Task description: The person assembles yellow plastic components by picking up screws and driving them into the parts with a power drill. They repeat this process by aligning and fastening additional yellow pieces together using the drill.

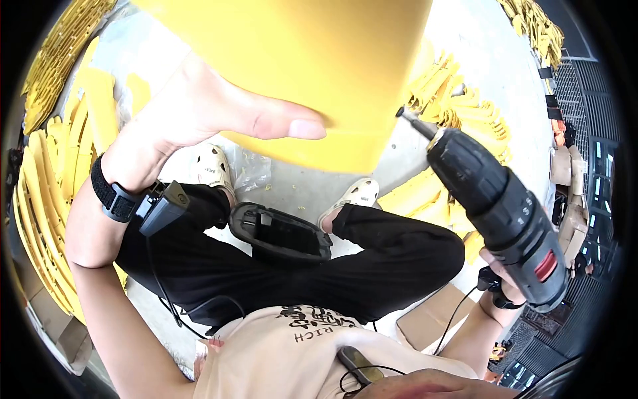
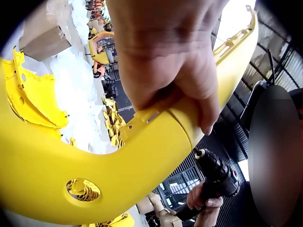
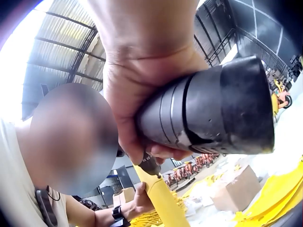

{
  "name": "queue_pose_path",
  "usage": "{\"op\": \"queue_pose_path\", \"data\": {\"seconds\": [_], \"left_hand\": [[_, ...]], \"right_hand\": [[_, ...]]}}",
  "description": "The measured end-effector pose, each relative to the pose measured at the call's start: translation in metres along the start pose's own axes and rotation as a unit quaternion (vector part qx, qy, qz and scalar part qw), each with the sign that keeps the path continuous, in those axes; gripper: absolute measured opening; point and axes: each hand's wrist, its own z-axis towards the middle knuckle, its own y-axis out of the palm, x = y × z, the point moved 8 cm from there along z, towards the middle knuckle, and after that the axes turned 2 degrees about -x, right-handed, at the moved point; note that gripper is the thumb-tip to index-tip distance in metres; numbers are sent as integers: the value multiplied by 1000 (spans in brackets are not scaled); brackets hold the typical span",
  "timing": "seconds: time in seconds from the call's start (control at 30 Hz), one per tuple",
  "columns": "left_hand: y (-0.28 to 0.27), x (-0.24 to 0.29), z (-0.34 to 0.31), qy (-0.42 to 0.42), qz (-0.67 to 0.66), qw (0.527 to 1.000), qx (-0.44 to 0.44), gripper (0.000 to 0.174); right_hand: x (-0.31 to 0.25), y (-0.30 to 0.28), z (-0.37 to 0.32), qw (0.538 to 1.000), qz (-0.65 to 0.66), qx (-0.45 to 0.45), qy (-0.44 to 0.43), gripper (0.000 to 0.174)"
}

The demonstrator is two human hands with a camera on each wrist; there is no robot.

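Note:
A long, curved yellow plastic panel [image 1: 312, 66] stretches across the top of the head view. My left hand [image 1: 212, 110] grips it, with the thumb along the near face; in the left wrist view the hand [image 2: 170, 66] wraps over the panel's edge, close to a seam between two yellow pieces [image 2: 137, 172]. My right hand [image 3: 128, 90] holds a black cordless drill [image 1: 498, 199] by its handle. The drill's bit [image 1: 412, 120] points towards the panel, beside its right edge in the head view. Most of the right hand is hidden behind the drill in that view.
Stacked yellow panels [image 1: 46, 213] lie on the floor at the left, more yellow parts [image 1: 458, 113] at the right. A black oblong object [image 1: 282, 233] sits between my legs. Cardboard boxes [image 3: 236, 189] and a flat cardboard piece [image 1: 435, 316] are nearby. Clear plastic [image 1: 252, 166] lies by one shoe.

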Motion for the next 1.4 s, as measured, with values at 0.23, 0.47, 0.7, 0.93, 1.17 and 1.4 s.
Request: {"op": "queue_pose_path", "data": {"seconds": [0.23,0.47,0.7,0.93,1.17,1.4], "left_hand": [[-18,-26,-13,24,-103,994,19,54],[-31,-51,-17,-67,-8,998,10,58],[-5,-4,-2,-4,-31,999,11,59],[-8,-3,3,-21,8,1000,-2,62],[-30,-9,13,46,-21,999,14,54],[-60,15,22,169,-48,976,132,48]], "right_hand": [[29,6,1,995,-26,96,13,45],[-7,0,17,995,66,23,-71,38],[-57,-15,12,996,34,45,-73,31],[-90,-41,-2,945,-24,281,-165,35],[-61,-46,1,950,-7,256,-178,31],[-24,34,48,970,194,34,-144,37]]}}
